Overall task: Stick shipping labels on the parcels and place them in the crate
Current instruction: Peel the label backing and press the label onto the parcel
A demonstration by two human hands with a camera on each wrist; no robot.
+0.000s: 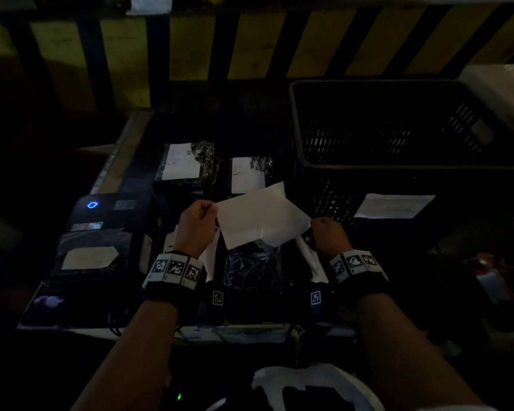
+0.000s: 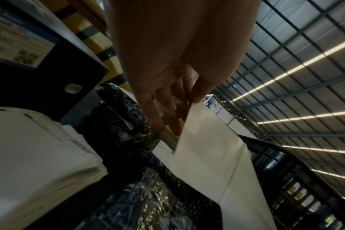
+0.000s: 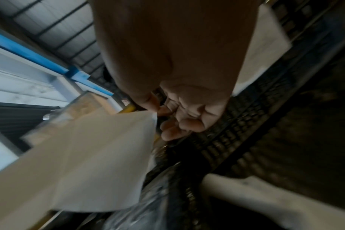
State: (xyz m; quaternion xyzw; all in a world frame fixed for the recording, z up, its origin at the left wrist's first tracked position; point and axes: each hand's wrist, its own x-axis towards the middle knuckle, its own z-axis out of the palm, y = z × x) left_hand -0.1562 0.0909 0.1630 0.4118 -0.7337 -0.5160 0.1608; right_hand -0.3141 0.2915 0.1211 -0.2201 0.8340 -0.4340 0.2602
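A white label sheet [image 1: 260,216] hangs in the air between my two hands, over a black plastic-wrapped parcel [image 1: 251,266] on the table. My left hand [image 1: 201,213] pinches the sheet's left corner; in the left wrist view the thumb and fingers of that left hand [image 2: 184,99] clamp the label sheet [image 2: 211,155]. My right hand [image 1: 324,231] pinches the right corner, and the right wrist view shows the right hand [image 3: 158,109] nipping the sheet [image 3: 100,155] at its tip. Two labelled parcels [image 1: 187,164] [image 1: 248,175] lie farther back. The black crate [image 1: 398,129] stands at the right.
A label printer [image 1: 101,229] with a blue light sits at the left, a label in its slot. A stack of white paper [image 2: 29,155] lies beside it. A white sheet [image 1: 393,206] is stuck to the crate's front wall. A yellow-and-black striped barrier [image 1: 250,40] runs behind the table.
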